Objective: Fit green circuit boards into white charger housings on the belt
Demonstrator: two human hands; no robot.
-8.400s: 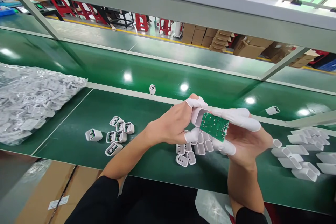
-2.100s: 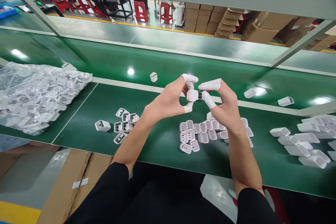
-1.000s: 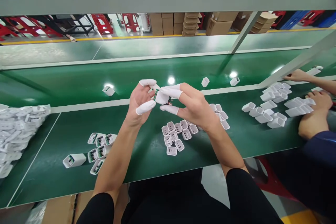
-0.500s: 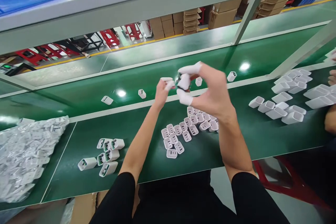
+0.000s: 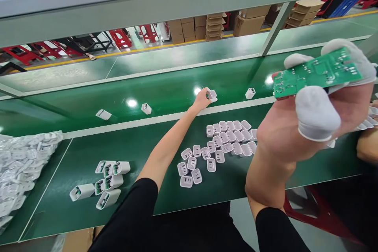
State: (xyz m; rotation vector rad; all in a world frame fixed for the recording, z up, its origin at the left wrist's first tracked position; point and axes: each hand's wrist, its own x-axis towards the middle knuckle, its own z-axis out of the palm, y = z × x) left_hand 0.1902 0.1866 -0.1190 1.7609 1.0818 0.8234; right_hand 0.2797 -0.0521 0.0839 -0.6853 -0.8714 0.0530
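Close to the camera on the right, my right hand [image 5: 321,98], with white fingertip covers, pinches a green circuit board [image 5: 319,71], its soldered side showing. My left hand [image 5: 202,100] reaches out to the green strip behind the bench edge. Its fingers are around a white charger housing [image 5: 212,94], whose open end shows. Between my arms stand several empty white housings [image 5: 231,137] with slots in their bottoms. Left of my left arm lie several housings with boards inside [image 5: 113,181].
Single white housings [image 5: 250,93] sit spaced along the green strip [image 5: 174,93]. A bag of white parts [image 5: 28,173] lies at the far left. A metal post [image 5: 277,27] and shelf beam [image 5: 183,6] cross ahead. At the right edge is another person's arm [image 5: 367,143].
My right hand has come up toward the camera and to the right with the circuit board. My left hand has moved right and taken hold of a housing on the strip.
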